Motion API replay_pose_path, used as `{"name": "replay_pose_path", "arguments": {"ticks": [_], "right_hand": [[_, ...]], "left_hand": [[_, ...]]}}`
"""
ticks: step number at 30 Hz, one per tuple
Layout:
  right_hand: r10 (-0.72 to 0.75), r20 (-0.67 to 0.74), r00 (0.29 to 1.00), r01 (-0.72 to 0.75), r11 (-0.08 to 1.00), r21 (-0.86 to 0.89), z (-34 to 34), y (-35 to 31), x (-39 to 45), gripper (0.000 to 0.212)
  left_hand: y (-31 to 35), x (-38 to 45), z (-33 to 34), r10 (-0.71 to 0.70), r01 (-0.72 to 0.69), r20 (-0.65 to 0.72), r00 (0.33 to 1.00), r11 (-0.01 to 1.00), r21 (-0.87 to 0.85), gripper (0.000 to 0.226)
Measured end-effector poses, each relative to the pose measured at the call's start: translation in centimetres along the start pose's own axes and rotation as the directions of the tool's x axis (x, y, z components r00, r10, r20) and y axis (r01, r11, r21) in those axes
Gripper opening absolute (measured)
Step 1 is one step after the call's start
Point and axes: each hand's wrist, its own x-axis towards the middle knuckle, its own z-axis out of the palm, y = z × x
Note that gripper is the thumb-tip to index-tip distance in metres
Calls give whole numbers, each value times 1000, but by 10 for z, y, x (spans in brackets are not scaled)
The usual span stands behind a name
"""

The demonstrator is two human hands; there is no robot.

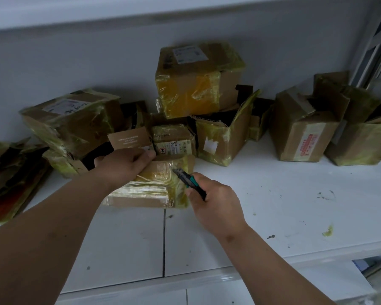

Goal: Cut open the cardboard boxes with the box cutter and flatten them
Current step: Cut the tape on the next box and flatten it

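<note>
White shelf board (273, 194), scuffed and speckled with dark marks, fills the lower half of the frame, with a pale wall behind it. Nearest the camera, two bare forearms reach in from the bottom edge. The right hand (216, 203), at lower centre, has its fingers curled tight round a box cutter (188, 180) with a teal and black handle; the tool's tip points up and left and sits at the right edge of a small box (154, 186). That small box lies flat at the centre of the frame, wrapped in shiny yellowish tape. The left hand (123, 165) rests on the box's upper left part, fingers bent over its far edge and gripping it.

Behind it stands a cluster of more taped cardboard boxes: a labelled box (174, 143) just beyond the hand, an opened box (220, 137) to its right, and a tall box (196, 80) stacked on top at upper centre. A tilted box (75, 122) leans at left, flattened cardboard (11, 177) lies at far left, and two opened boxes (306, 128) stand at right.
</note>
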Motion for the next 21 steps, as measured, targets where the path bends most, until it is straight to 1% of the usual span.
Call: {"name": "replay_pose_path", "arguments": {"ticks": [2, 3, 4, 6, 8, 9, 11, 12, 13, 15, 16, 19, 21], "right_hand": [[7, -4, 1000, -7, 1000, -5, 1, -3, 3, 36], [13, 1, 1000, -13, 1000, -10, 1, -4, 5, 38], [21, 8, 1000, -20, 1000, -14, -1, -6, 7, 40], [33, 27, 999, -32, 999, -23, -6, -9, 10, 42], [34, 38, 999, -32, 998, -45, -10, -8, 11, 41], [31, 40, 999, -28, 998, -63, -12, -8, 12, 40], [29, 41, 999, -25, 995, -91, -13, -8, 13, 38], [29, 39, 999, -25, 995, -99, -13, -7, 13, 37], [30, 38, 999, -26, 994, -102, -13, -6, 13, 36], [34, 36, 999, -30, 995, -98, -11, -5, 11, 36], [34, 35, 999, -30, 995, -93, -9, -5, 10, 36], [32, 34, 999, -29, 995, -90, -3, -2, 4, 40], [34, 33, 999, -31, 995, -92, 0, 2, -2, 41]], "left_hand": [[-4, 1, -3, 33, -41, 108, 994, 996, 76, 88], [-7, 2, -4, 32, -45, 126, 992, 994, 102, 101], [-8, 3, -4, 15, -30, 119, 993, 992, 121, 107], [-8, 7, -1, -22, 10, 78, 997, 988, 152, 114], [-3, 11, 4, -31, 20, 61, 998, 985, 174, 116], [-2, 13, 6, -30, 18, 66, 997, 985, 173, 113], [2, 15, 4, -38, 25, 80, 996, 986, 163, 95], [3, 15, 3, -47, 33, 86, 995, 987, 157, 91], [5, 16, 3, -52, 38, 93, 994, 988, 149, 94], [7, 17, 4, -60, 47, 97, 993, 990, 132, 109], [8, 17, 4, -67, 55, 99, 993, 991, 119, 112], [7, 17, 3, -75, 68, 100, 992, 995, 70, 111], [7, 16, 3, -75, 71, 100, 992, 996, 48, 104]]}}
